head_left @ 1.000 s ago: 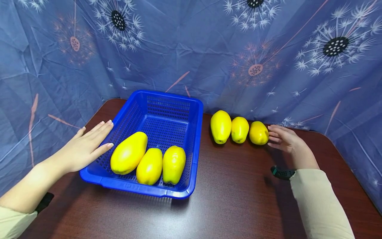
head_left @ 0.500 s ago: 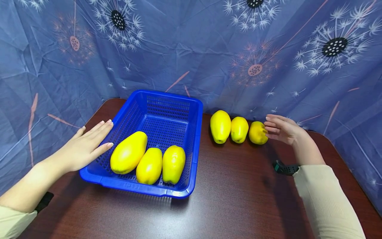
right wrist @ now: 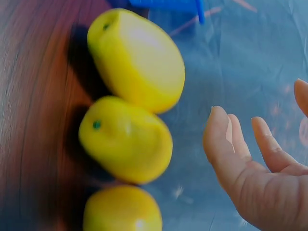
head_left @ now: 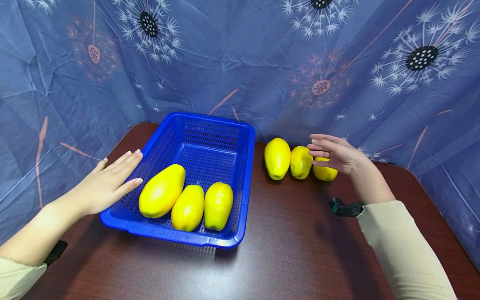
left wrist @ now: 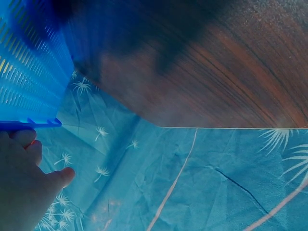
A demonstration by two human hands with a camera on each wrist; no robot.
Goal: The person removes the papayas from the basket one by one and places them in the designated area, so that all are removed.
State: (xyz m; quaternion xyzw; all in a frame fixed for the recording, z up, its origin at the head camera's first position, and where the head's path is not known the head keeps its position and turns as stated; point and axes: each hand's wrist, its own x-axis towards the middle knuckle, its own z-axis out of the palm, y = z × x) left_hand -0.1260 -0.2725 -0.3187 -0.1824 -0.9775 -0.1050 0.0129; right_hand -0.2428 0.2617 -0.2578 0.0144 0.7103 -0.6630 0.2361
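Right hand (head_left: 335, 154): raised, nothing in it. Fingers loosely bent with gaps between them, pointing left across the far side of the bench (head_left: 292, 233). Forearm comes in from lower right, angled up and left; pale sleeve (head_left: 405, 246) ends just behind a dark band (head_left: 345, 208) at the wrist. From the head view the hand partly covers the end fruit (head_left: 325, 174); the right wrist view shows clear space between fingers and fruit.

Left hand (head_left: 103, 185): palm down, fingers near straight and together, laid on the left rim of the blue basket (head_left: 165, 235), thumb angled out over the rim toward the inside. Grips no fruit. Forearm runs in from lower left.

Yellow fruit, outside: three in a row on the bench, right of the basket. Large one (head_left: 277, 159) nearest the basket, smaller one (head_left: 301, 164) beside it, end fruit at far right.

Inside, near the front: big tilted fruit (head_left: 163, 191) left, short fruit (head_left: 188, 207) middle, ridged fruit (head_left: 218, 206) right.

Behind: blue patterned cloth (head_left: 232, 54).
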